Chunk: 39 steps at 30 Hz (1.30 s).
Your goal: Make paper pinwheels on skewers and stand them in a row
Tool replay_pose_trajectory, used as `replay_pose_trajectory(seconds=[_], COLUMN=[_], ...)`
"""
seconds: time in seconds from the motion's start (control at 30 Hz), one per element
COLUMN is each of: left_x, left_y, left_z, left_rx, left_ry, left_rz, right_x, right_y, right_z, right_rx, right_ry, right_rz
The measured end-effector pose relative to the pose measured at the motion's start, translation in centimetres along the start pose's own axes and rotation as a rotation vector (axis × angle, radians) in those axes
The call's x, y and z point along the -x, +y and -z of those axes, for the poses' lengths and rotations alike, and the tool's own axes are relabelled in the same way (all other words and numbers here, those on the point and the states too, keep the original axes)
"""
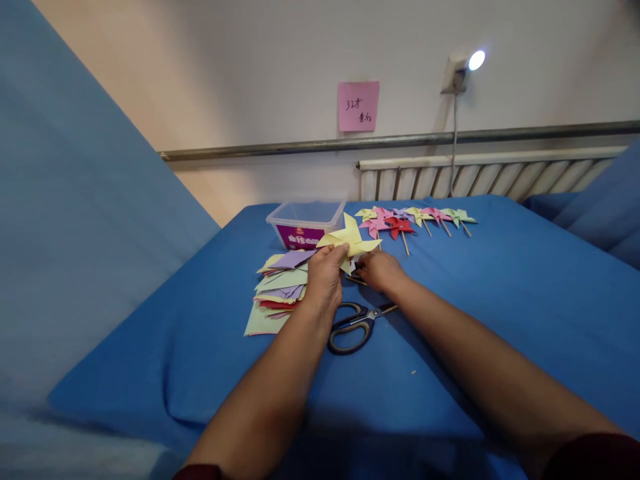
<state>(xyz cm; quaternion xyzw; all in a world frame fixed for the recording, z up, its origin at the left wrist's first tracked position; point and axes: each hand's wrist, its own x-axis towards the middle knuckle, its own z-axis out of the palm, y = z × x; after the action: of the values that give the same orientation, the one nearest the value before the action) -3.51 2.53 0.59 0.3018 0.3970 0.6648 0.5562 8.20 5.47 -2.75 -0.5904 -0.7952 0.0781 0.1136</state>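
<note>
My left hand (pixel 326 275) pinches a yellow paper pinwheel (pixel 350 239) between thumb and fingers, its blades spread upward and to the right. Just right of it, my right hand (pixel 383 270) is low over the table with fingers bent together; whatever is at its fingertips is too small and partly hidden to make out. A thin stick (pixel 356 279) lies beneath that hand. Dark-handled scissors (pixel 356 325) rest on the blue cloth in front of both hands. Left of my left hand lies a stack of coloured paper pieces (pixel 277 293), in purple, green, yellow and red.
A clear plastic box (pixel 306 213) with a purple label stands behind the paper stack. Several pinwheels on sticks, among them a red pinwheel (pixel 399 227), lie at the back right. Blue cloth (pixel 480 287) covers the table. A radiator (pixel 493 173) runs along the wall.
</note>
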Motion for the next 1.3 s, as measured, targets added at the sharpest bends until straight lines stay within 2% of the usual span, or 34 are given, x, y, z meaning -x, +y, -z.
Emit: replay_pose_trajectory(seconds=[0.23, 0.4, 0.53, 0.73, 0.8, 0.87, 1.0, 1.3], left_x=[0.0, 0.1, 0.2, 0.4, 0.5, 0.5, 0.5, 0.6], left_y=[0.0, 0.1, 0.1, 0.1, 0.1, 0.1, 0.0, 0.0], left_z=[0.0, 0.0, 0.0, 0.0, -0.1, -0.1, 0.0, -0.1], left_rx=[0.009, 0.004, -0.001, -0.008, -0.005, 0.0, 0.0, -0.01], left_ry=[-0.018, -0.005, -0.006, -0.007, -0.021, -0.033, -0.031, -0.036], left_rz=[-0.002, -0.007, 0.0, 0.0, 0.001, 0.001, -0.001, 0.006], right_x=[0.3, 0.3, 0.2, 0.9, 1.7, 2.5, 4.2, 6.0], right_y=[-0.5, -0.5, -0.2, 0.7, 1.1, 1.4, 1.7, 3.1], right_z=[-0.2, -0.6, -0.8, -0.4, -0.4, -0.4, -0.8, -0.8], right_rx=[0.005, -0.019, -0.056, -0.219, -0.293, -0.347, -0.344, -0.329], right_ry=[0.046, 0.028, 0.076, 0.161, 0.14, 0.061, -0.063, 0.019], right_rz=[-0.01, -0.018, -0.011, -0.037, 0.02, 0.105, 0.225, 0.166])
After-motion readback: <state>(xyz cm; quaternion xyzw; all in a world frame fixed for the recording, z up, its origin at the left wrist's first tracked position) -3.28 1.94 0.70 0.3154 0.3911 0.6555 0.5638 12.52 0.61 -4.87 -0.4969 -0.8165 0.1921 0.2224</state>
